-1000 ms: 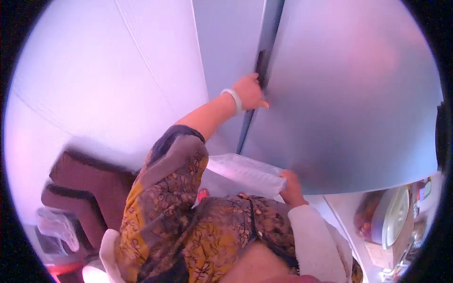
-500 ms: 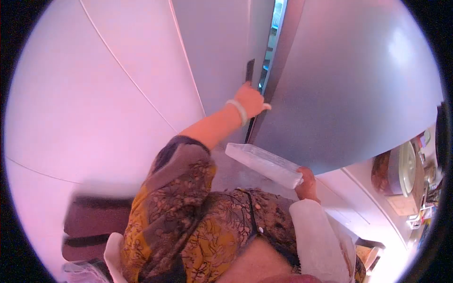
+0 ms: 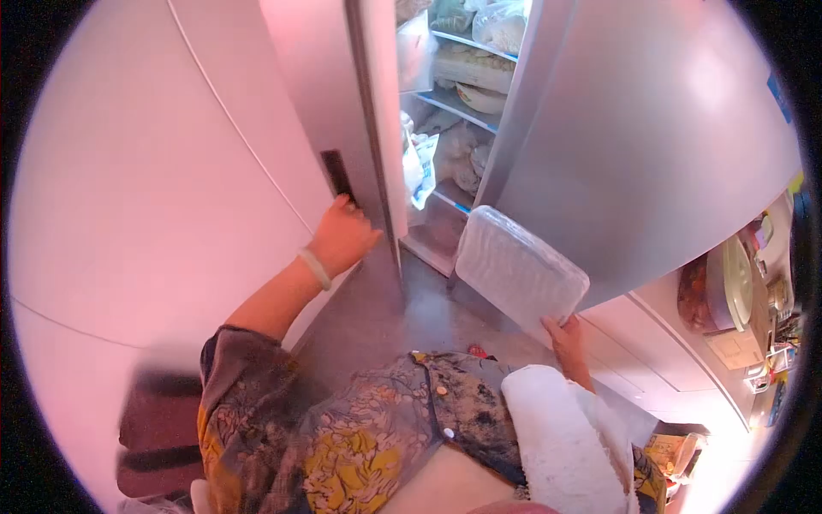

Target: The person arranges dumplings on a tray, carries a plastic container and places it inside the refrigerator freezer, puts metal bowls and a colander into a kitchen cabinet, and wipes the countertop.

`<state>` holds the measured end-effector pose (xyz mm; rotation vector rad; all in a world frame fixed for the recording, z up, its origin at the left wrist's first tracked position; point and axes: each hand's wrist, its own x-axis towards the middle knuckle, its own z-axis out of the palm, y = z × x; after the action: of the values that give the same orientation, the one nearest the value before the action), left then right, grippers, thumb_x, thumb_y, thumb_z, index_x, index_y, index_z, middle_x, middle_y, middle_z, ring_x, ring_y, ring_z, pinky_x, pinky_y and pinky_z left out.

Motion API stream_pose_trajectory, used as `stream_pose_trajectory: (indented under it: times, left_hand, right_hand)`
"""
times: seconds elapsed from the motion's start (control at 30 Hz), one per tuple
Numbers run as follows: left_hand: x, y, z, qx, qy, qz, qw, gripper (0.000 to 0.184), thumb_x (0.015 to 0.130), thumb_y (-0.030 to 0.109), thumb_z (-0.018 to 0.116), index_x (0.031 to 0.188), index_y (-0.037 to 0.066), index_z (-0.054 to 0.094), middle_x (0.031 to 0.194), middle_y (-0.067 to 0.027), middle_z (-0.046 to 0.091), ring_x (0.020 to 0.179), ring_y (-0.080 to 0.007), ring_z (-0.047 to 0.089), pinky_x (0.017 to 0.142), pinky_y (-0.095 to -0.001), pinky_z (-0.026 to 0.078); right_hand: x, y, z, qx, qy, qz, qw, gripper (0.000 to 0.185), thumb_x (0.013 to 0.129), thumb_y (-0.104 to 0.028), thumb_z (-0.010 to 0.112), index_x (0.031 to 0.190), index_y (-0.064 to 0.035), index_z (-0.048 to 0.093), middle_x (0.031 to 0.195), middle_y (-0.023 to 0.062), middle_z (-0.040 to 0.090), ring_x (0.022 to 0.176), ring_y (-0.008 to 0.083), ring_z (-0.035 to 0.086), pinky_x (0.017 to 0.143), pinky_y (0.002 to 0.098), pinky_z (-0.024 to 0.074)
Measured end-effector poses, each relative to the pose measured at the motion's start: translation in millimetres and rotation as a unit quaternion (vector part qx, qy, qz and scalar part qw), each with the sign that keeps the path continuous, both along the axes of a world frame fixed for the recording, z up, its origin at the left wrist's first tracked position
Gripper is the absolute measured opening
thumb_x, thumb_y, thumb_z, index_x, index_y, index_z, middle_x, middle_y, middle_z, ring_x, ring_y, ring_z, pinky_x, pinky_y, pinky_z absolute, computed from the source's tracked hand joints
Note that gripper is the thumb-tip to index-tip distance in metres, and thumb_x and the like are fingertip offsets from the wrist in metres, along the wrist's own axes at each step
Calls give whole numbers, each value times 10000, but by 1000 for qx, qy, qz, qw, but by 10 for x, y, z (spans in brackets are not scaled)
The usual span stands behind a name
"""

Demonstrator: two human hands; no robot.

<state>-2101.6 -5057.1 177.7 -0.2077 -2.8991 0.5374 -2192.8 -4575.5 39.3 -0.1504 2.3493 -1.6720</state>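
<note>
My left hand [image 3: 342,236], with a pale bracelet on its wrist, has its fingers hooked at the dark recessed handle [image 3: 336,174] of the left refrigerator door [image 3: 321,77]. That door stands ajar. Through the gap, shelves [image 3: 462,111] hold bagged and wrapped food, including a bowl [image 3: 481,98]. On the other side, my right hand [image 3: 565,343] grips the lower corner of a clear, shallow plastic container [image 3: 522,265]. It is tilted in front of the right refrigerator door [image 3: 651,154], and its contents look whitish and cannot be made out.
At right, a counter holds a large oval container [image 3: 732,295] with a pale lid, above white cabinets [image 3: 651,343]. A white wall [image 3: 128,188] runs along the left. Dark reddish furniture [image 3: 163,420] stands at lower left, and an open box [image 3: 672,454] at lower right.
The left door has swung wider to the left with my left hand at its handle, revealing the shelves. The clear container has tipped, showing its broad face.
</note>
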Motion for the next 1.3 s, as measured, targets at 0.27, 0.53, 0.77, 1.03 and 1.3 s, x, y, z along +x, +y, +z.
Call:
stream_pose_trajectory:
  times: [0.27, 0.53, 0.77, 1.03, 1.3]
  left_hand:
    - [315, -319, -167, 44, 63, 92, 993, 343, 866, 318, 552, 873, -1, 678, 1048, -187, 629, 1153, -293, 516, 1079, -452, 265]
    - [320, -420, -331, 138, 134, 155, 969, 291, 821, 272, 602, 915, 4, 665, 1250, -209, 535, 1301, -290, 392, 1079, -554, 210]
    - [273, -552, -426, 141, 116, 187, 965, 333, 825, 230, 617, 1077, 12, 629, 1357, -170, 466, 1355, -269, 327, 1128, -546, 110]
    - [249, -357, -647, 216, 132, 207, 945, 235, 813, 196, 638, 951, 6, 622, 1210, -176, 556, 1219, -296, 467, 1041, -491, 295]
    - [-762, 859, -360, 714, 171, 98, 672, 302, 863, 144, 635, 1124, -3, 596, 1097, -132, 621, 974, -210, 622, 818, -317, 499]
  right_hand:
    - [-278, -1200, 284, -206, -25, -6, 978, 448, 838, -118, 627, 1236, 42, 496, 1131, 134, 615, 1020, 223, 586, 909, 353, 450]
    - [-880, -2152, 996, -353, 76, -4, 933, 345, 885, -120, 620, 1175, 42, 526, 1072, 107, 617, 958, 178, 598, 857, 311, 464]
    - [-1506, -2789, 1300, -395, 144, -21, 907, 240, 873, -108, 645, 1061, 26, 577, 1005, 75, 626, 891, 143, 587, 809, 290, 462]
    - [-2150, -3152, 1272, -451, 94, 21, 887, 231, 907, -100, 594, 1109, 8, 568, 1014, 66, 625, 909, 153, 604, 818, 295, 481]
    - [-2540, -3332, 1325, -529, 35, 33, 847, 256, 915, -108, 587, 1124, 28, 532, 1042, 87, 601, 926, 183, 609, 847, 334, 503]
